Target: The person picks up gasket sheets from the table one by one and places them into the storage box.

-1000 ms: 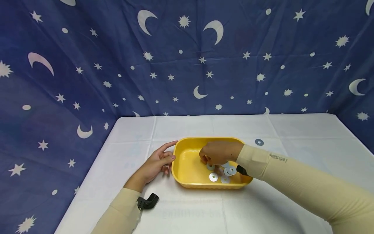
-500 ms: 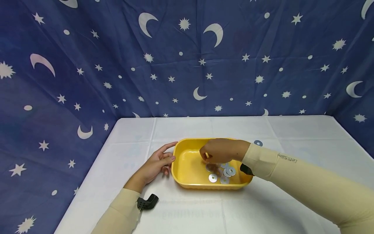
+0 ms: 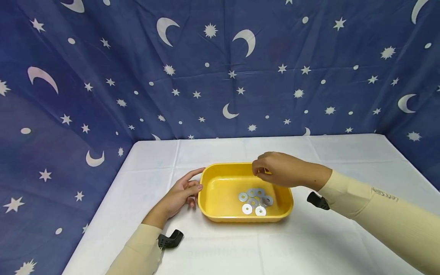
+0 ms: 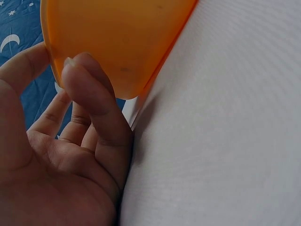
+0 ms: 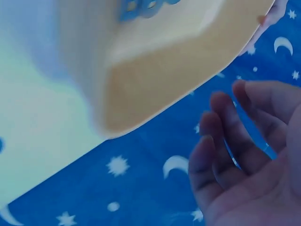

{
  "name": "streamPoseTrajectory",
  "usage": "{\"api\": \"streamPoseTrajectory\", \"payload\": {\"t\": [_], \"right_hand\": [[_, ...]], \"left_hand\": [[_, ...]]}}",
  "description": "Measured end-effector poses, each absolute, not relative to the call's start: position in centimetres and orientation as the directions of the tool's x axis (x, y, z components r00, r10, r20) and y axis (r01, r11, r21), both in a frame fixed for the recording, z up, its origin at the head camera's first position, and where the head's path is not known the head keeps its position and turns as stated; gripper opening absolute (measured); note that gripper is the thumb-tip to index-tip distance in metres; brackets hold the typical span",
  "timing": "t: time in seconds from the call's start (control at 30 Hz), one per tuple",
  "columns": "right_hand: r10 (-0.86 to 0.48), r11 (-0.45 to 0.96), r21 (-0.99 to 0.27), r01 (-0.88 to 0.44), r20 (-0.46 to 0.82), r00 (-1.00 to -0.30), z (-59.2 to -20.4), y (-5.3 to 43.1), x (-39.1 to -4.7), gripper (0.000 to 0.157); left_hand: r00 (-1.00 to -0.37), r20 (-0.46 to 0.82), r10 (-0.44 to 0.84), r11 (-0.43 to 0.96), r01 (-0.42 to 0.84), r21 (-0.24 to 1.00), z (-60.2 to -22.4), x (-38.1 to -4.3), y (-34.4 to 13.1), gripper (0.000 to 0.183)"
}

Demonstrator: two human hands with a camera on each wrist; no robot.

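A yellow plastic tray (image 3: 220, 218) stands on the table, with several flat metal washers (image 3: 247, 209) lying loose toward the right of its floor. The left hand (image 3: 178, 196) rests against the tray's left end, index finger and thumb touching the outside of its wall; the left wrist view shows these fingers (image 4: 87, 87) against the orange-looking side. Above the tray's back right rim hovers the right hand (image 3: 285, 170), fingers loosely curled. No object shows between its fingers (image 5: 235, 132) in the right wrist view, where the washers (image 5: 148, 7) look blue.
A white cloth covers the table (image 3: 213, 252). Behind and to the left hangs a blue curtain (image 3: 192, 49) with moons and stars. Both wrists carry a black strap mount (image 3: 170, 239). The right hand and arm hide part of the table behind the tray.
The right hand has risen out of the tray and moved right, uncovering the washers. A lone washer on the table at the back right is now out of sight. The left hand stays at the tray.
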State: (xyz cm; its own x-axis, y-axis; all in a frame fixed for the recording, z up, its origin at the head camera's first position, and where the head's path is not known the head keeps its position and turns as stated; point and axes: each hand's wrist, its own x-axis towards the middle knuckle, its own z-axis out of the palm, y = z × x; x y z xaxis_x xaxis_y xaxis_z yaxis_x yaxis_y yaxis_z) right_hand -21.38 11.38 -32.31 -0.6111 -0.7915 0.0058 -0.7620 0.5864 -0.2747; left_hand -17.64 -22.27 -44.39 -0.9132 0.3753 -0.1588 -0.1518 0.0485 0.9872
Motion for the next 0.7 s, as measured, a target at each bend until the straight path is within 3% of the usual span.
{"api": "streamPoseTrajectory", "payload": {"t": [0.23, 0.43, 0.7], "right_hand": [[-0.661, 0.690, -0.280, -0.667, 0.131, -0.739, -33.0, 14.9, -21.2, 0.021], [-0.595, 0.725, -0.286, -0.626, 0.198, -0.779, -34.2, 17.6, -21.6, 0.024], [-0.540, 0.774, -0.304, -0.555, 0.140, -0.830, -36.1, 19.9, -22.3, 0.020]], "left_hand": [[-0.915, -0.166, 0.368, 0.052, -0.158, 0.986, -44.3, -17.5, -22.3, 0.059], [-0.913, -0.160, 0.375, 0.049, -0.153, 0.987, -44.3, -17.5, -22.3, 0.060], [-0.912, -0.167, 0.374, 0.048, -0.161, 0.986, -44.5, -17.6, -22.4, 0.059]]}}
